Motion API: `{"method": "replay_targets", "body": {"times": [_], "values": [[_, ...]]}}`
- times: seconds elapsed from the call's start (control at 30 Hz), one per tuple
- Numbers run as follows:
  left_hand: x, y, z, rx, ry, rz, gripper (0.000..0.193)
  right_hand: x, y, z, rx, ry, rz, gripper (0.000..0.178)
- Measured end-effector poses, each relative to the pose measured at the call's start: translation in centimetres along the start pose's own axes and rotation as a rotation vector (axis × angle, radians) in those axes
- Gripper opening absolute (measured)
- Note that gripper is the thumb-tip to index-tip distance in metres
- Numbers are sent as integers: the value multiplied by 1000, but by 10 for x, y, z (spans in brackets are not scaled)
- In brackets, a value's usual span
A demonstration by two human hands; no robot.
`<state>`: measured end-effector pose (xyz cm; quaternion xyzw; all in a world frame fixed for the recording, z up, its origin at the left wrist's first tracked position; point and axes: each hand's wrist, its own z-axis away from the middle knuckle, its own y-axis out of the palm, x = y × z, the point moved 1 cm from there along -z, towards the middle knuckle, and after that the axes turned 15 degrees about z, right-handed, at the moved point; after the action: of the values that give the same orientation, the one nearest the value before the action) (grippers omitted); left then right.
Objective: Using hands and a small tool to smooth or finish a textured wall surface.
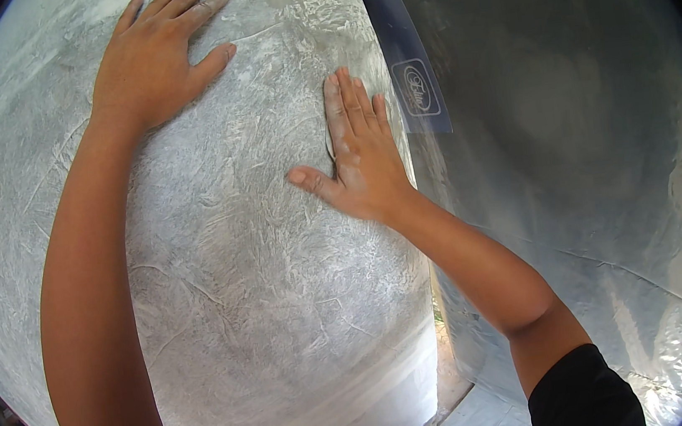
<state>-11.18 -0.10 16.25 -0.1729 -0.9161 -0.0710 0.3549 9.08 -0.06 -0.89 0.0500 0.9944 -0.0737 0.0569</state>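
Note:
A broad, pale grey surface [237,258] fills the left and middle of the view. It is streaked with white, powdery smears and fine creases; I cannot tell whether it is a sheet or a coated board. My left hand [155,61] lies palm down near its far edge, fingers spread. Closer to me and beside the surface's right edge, my right hand [364,156] also rests flat, thumb out to the left and the other fingers pointing away. White residue coats the fingers of the right hand and dusts those of the left. Neither hand holds anything.
Along the right stands a dark, glossy surface [552,147] that looks wrapped in creased plastic, with a blue border [413,36] bearing a pale emblem. A narrow gap [444,361] separates it from the pale surface, with ground visible below.

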Motion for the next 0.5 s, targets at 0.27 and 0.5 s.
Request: {"method": "replay_targets", "body": {"times": [0.27, 0.5], "values": [[-1, -3, -6, -24, 4, 7, 54, -48, -1, -45, -44, 240, -17, 112], [-16, -36, -15, 293, -195, 261, 63, -13, 0, 6, 57, -21, 14, 115]]}}
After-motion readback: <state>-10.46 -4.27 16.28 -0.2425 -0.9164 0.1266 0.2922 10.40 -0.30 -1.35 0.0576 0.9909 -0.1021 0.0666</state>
